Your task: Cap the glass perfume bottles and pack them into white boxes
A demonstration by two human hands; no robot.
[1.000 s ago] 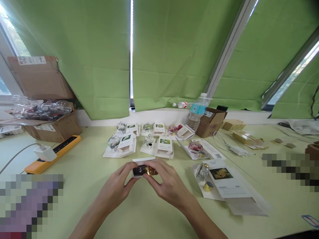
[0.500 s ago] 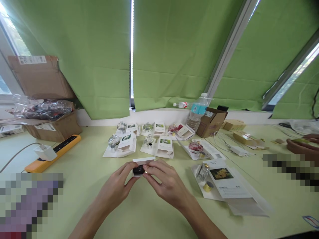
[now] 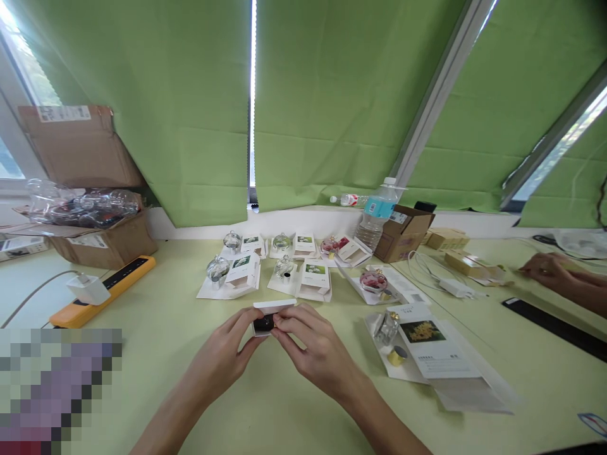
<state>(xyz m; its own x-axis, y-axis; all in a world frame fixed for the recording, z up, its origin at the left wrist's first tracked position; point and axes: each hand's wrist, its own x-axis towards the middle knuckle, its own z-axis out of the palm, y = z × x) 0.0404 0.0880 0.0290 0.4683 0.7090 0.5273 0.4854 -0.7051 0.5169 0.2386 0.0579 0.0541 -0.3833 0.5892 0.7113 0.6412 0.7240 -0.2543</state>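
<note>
The left hand [image 3: 232,344] is gripping a small white box [image 3: 274,306] by its left side, thumb below and fingers above, seemingly for keeping it steady. The right hand [image 3: 310,341] is pinching, with thumb and fingertips, a dark item [image 3: 263,323] which is sitting in the box's opening; its far end is hiding behind the fingers, so I cannot tell its whole shape. Both hands are almost meeting, wrists lying low and apart, forearms slanting inward.

Just ahead of the hands, glass bottles [image 3: 217,268] are resting beside opened packs [image 3: 242,268] in two rows, probably so that each bottle is staying with its own pack. To the right of the right hand, a flower pack [image 3: 443,360] is lying flat, with a clear bottle [image 3: 386,328] and a gold cap [image 3: 397,356] resting at its near-hand side. Farther right, another person's hand [image 3: 545,268] is reaching over the table [image 3: 284,404].
</note>
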